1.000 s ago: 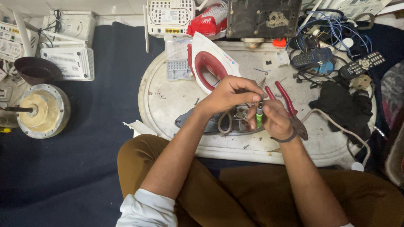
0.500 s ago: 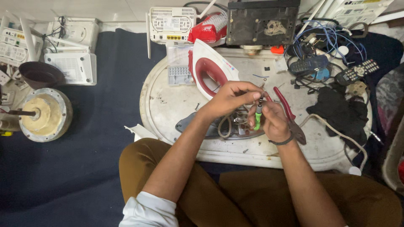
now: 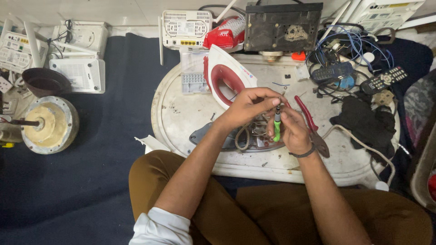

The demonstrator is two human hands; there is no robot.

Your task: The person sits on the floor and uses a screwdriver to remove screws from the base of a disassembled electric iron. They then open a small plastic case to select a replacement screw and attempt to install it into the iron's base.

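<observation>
1. Head view, the hands: I see my left hand [image 3: 247,106] curled over the work, its fingertips pinched at the top end of a small green screwdriver [image 3: 276,127]; my right hand [image 3: 293,131] is closed around the green handle and holds it nearly upright; the two hands touch at the tool.
2. Head view, what lies under them: the screwdriver stands just above the grey base of an iron [image 3: 236,138], which lies flat on the round white table [image 3: 181,113]; a loop of cord [image 3: 240,138] rests on that base, beside my left wrist; whether the tip of the tool touches the base I cannot tell, as my fingers hide it.
3. Head view, close by: the red and white iron shell [image 3: 227,77] lies tilted behind my left hand; red-handled pliers [image 3: 311,124] lie just right of my right hand, touching the table; a black cloth [image 3: 363,122] sits further right, with a white cable [image 3: 359,140] running past it.
4. Head view, farther off: a remote control [image 3: 383,79] and a tangle of blue wires [image 3: 349,43] sit at the table's far right; on the blue floor mat [image 3: 109,136] to the left stand a round metal motor part [image 3: 47,124] and white router boxes [image 3: 79,72].
</observation>
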